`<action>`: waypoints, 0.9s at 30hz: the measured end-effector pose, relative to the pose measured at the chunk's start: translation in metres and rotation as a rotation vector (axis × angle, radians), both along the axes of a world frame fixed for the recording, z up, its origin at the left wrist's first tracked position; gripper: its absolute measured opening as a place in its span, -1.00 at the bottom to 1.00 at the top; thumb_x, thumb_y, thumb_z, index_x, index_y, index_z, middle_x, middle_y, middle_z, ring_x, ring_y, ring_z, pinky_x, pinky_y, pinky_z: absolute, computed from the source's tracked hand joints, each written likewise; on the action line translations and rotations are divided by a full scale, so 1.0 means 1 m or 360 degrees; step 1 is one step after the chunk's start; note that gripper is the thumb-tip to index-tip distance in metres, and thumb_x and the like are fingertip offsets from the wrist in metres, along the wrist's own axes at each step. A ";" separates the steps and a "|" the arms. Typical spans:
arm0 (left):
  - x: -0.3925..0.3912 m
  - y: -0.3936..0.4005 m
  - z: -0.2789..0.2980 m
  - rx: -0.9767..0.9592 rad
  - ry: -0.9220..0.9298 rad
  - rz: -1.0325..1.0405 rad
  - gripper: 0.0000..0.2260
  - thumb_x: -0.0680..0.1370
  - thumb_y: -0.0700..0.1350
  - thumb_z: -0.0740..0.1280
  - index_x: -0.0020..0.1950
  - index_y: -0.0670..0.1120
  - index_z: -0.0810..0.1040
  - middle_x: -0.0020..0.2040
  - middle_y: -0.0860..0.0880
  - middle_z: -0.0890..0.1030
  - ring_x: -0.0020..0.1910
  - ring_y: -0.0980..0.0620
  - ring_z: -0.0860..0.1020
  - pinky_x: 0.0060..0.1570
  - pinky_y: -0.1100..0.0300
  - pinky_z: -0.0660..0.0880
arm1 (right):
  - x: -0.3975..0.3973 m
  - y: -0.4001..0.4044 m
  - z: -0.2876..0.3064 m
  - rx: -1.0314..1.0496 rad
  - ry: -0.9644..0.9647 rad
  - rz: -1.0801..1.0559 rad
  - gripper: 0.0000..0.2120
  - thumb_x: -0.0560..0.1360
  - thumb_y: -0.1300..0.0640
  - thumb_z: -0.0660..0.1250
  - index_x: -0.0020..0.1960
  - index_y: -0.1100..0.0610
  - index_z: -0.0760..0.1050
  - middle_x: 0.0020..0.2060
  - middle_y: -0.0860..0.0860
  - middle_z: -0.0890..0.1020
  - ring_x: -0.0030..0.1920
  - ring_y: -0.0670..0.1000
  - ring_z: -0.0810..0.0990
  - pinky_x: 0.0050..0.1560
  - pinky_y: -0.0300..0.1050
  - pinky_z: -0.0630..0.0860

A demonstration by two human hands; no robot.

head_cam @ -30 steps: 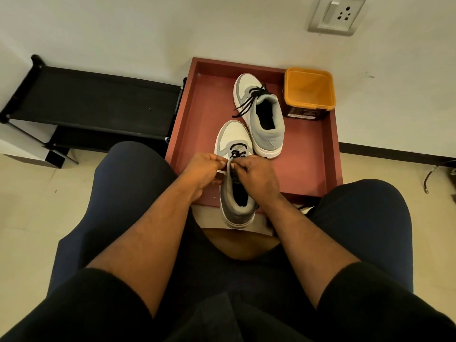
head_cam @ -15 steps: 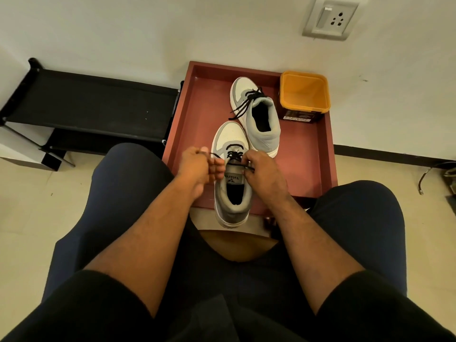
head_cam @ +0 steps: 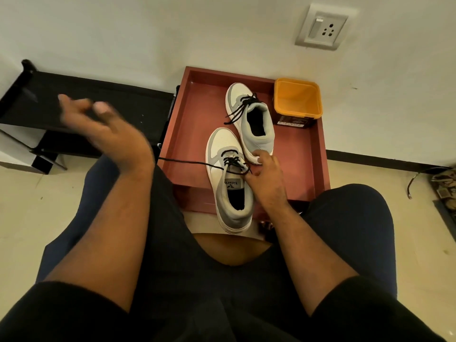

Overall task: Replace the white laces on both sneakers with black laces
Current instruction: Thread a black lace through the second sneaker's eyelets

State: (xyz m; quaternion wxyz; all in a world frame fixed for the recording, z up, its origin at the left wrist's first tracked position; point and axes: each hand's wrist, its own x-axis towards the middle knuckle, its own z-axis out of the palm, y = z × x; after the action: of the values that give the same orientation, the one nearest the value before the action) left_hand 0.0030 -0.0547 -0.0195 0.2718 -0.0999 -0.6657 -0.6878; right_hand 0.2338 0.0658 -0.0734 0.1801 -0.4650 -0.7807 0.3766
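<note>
Right now the right hand [head_cam: 265, 176] has its fingers [head_cam: 259, 156] curled at the eyelets of the near sneaker [head_cam: 230, 183], pinching the black lace [head_cam: 197, 163] where it crosses the tongue. That lace runs taut to the left, out over the tray rim, toward the left hand [head_cam: 106, 134]. Left hand is raised off to the side, motion-blurred, fingers [head_cam: 74, 104] loosely spread; can't tell whether the lace end is actually pinched there.

Near sneaker sits with its toe in the red tray [head_cam: 313, 169] and its heel hanging over the tray's front edge. Far sneaker [head_cam: 251, 119] lies fully in the tray, just behind and to the right, almost touching the near one, black lace ends loose over its left side. Orange tub [head_cam: 297, 99] sits in the tray's back right corner, close beside the far sneaker's collar.

Tray rests on a beige tiled floor [head_cam: 22, 211] against a white wall. Black low rack [head_cam: 81, 102] to the left, partly hidden by the left hand. Wall socket [head_cam: 322, 27] above the tray. Cable [head_cam: 417, 178] on the floor at far right.

Count: two sneakers, both with black laces, one tray, one tub, two hands.
</note>
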 end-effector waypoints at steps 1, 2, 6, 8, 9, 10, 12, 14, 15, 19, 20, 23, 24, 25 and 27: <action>0.017 0.006 -0.001 -0.0301 -0.0054 -0.0209 -0.76 0.59 -0.26 0.18 0.26 -0.14 0.34 0.24 -0.14 0.44 0.32 -0.11 0.43 0.36 0.06 0.38 | -0.001 0.000 -0.001 -0.0016 0.0016 0.0000 -0.51 0.42 0.15 0.46 0.31 0.01 0.41 0.15 -0.01 0.49 0.09 0.02 0.56 0.09 -0.03 0.57; 0.034 0.011 -0.005 -0.0639 -0.0217 -0.0551 -0.68 0.59 -0.28 0.19 0.34 -0.15 0.32 0.23 -0.06 0.45 0.25 0.00 0.47 0.29 0.10 0.43 | -0.002 0.000 -0.002 -0.0030 0.0028 0.0001 -0.52 0.42 0.15 0.45 0.30 0.02 0.41 0.13 0.00 0.53 0.09 0.02 0.57 0.09 -0.03 0.57; 0.078 0.021 -0.036 -0.1978 -0.0781 -0.1640 -0.70 0.56 -0.17 0.33 0.29 -0.03 0.53 0.14 -0.06 0.62 0.10 0.00 0.56 0.26 -0.07 0.45 | -0.001 0.002 -0.001 -0.0221 0.0087 -0.0040 -0.55 0.45 0.16 0.45 0.29 0.03 0.42 -0.06 -0.06 0.56 -0.02 -0.04 0.59 -0.02 -0.14 0.56; 0.078 0.024 -0.034 -0.2043 -0.0833 -0.1653 -0.86 0.56 -0.15 0.37 0.08 -0.12 0.64 -0.08 -0.06 0.64 -0.07 0.01 0.57 0.16 -0.01 0.51 | 0.001 0.001 -0.001 -0.0332 0.0133 -0.0068 -0.57 0.44 0.13 0.47 0.26 0.04 0.45 -0.11 -0.08 0.60 -0.06 -0.07 0.60 -0.05 -0.16 0.56; 0.076 0.025 -0.030 -0.1934 -0.0857 -0.1593 -0.88 0.56 -0.15 0.36 0.02 -0.16 0.65 -0.17 -0.05 0.62 -0.16 0.02 0.56 0.04 0.05 0.54 | 0.001 0.003 -0.004 -0.0366 0.0130 -0.0081 -0.59 0.43 0.10 0.49 0.23 0.05 0.47 -0.10 -0.06 0.62 -0.06 -0.06 0.61 -0.04 -0.15 0.57; 0.071 0.024 -0.026 -0.1797 -0.0872 -0.1458 -0.88 0.56 -0.15 0.36 -0.02 -0.18 0.64 -0.22 -0.04 0.60 -0.21 0.02 0.56 -0.06 0.10 0.55 | 0.001 0.006 -0.005 -0.0408 0.0121 -0.0090 -0.61 0.41 0.09 0.51 0.19 0.06 0.50 -0.08 -0.03 0.64 -0.05 -0.04 0.62 -0.03 -0.13 0.58; 0.057 0.020 -0.021 -0.1517 -0.0886 -0.1148 -0.90 0.56 -0.13 0.37 -0.06 -0.15 0.63 -0.21 -0.05 0.62 -0.19 -0.01 0.60 -0.05 0.09 0.57 | 0.003 0.011 -0.008 -0.0560 0.0128 -0.0103 -0.69 0.37 0.11 0.55 0.07 0.09 0.57 -0.10 0.02 0.66 -0.06 0.02 0.65 -0.07 -0.09 0.61; 0.051 0.016 -0.021 -0.1463 -0.0892 -0.1036 -0.90 0.56 -0.13 0.36 -0.02 -0.13 0.63 -0.11 -0.08 0.64 -0.11 -0.01 0.60 0.00 0.09 0.55 | 0.005 0.014 -0.009 -0.0754 0.0195 -0.0080 -0.73 0.35 0.16 0.56 0.02 0.12 0.61 -0.11 0.04 0.68 -0.07 0.03 0.66 -0.12 -0.10 0.60; 0.055 0.015 -0.020 -0.1520 -0.0856 -0.1042 -0.89 0.57 -0.14 0.34 0.03 -0.14 0.62 -0.04 -0.09 0.64 -0.07 0.00 0.58 0.00 0.11 0.52 | 0.005 0.015 -0.008 -0.0831 0.0225 -0.0040 -0.74 0.37 0.18 0.55 0.04 0.14 0.62 -0.09 0.04 0.69 -0.07 0.02 0.66 -0.12 -0.12 0.58; 0.081 0.021 -0.021 -0.1798 -0.0663 -0.1299 -0.64 0.52 -0.20 0.31 0.32 -0.11 0.45 0.24 -0.11 0.53 0.25 -0.13 0.48 0.42 -0.18 0.23 | 0.010 0.022 -0.002 -0.1028 0.0254 0.0079 -0.83 0.54 0.21 0.35 0.12 0.18 0.62 -0.04 0.08 0.69 -0.05 0.00 0.61 -0.02 -0.10 0.56; 0.085 0.022 -0.022 -0.1898 -0.0656 -0.1375 -0.58 0.52 -0.18 0.30 0.38 -0.06 0.41 0.29 -0.08 0.52 0.32 -0.12 0.44 0.49 -0.23 0.00 | 0.011 0.023 -0.002 -0.1048 0.0260 0.0103 -0.82 0.57 0.23 0.30 0.13 0.19 0.62 -0.02 0.10 0.69 -0.05 0.01 0.60 0.02 -0.06 0.55; 0.091 0.025 -0.028 -0.2109 -0.0603 -0.1455 -0.55 0.56 -0.13 0.29 0.45 0.03 0.36 0.35 -0.02 0.51 0.39 -0.04 0.39 0.44 -0.23 -0.27 | 0.011 0.023 -0.001 -0.0871 0.0176 0.0196 -0.85 0.57 0.25 0.31 0.08 0.15 0.62 -0.10 0.02 0.67 -0.10 -0.05 0.56 -0.07 -0.18 0.52; 0.091 0.026 -0.028 -0.2176 -0.0551 -0.1430 -0.59 0.57 -0.13 0.29 0.43 0.05 0.40 0.33 -0.01 0.52 0.39 -0.03 0.40 0.44 -0.23 -0.28 | 0.009 0.022 -0.002 -0.0791 0.0139 0.0208 -0.89 0.55 0.23 0.34 0.01 0.10 0.62 -0.15 -0.02 0.66 -0.14 -0.07 0.56 -0.10 -0.20 0.52; 0.090 0.027 -0.030 -0.2225 -0.0512 -0.1412 -0.64 0.58 -0.13 0.29 0.38 0.05 0.46 0.30 0.00 0.54 0.37 -0.02 0.41 0.44 -0.22 -0.29 | 0.007 0.020 -0.002 -0.0724 0.0110 0.0201 -0.91 0.55 0.21 0.35 -0.06 0.06 0.61 -0.19 -0.04 0.65 -0.18 -0.08 0.56 -0.12 -0.17 0.53; 0.088 0.029 -0.031 -0.2281 -0.0468 -0.1422 -0.77 0.59 -0.13 0.27 0.21 0.05 0.57 0.13 0.03 0.62 0.26 -0.01 0.50 0.44 -0.19 -0.31 | 0.002 0.019 -0.005 -0.0640 0.0091 0.0131 -0.86 0.56 0.19 0.34 -0.16 0.02 0.57 -0.25 -0.02 0.63 -0.21 -0.04 0.56 -0.15 -0.07 0.57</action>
State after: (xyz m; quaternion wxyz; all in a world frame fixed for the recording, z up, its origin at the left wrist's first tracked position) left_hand 0.0910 -0.0257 -0.0501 -0.2427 -0.4103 -0.8663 -0.1495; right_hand 0.2360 0.0851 -0.0785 0.0904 -0.4485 -0.7027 0.5449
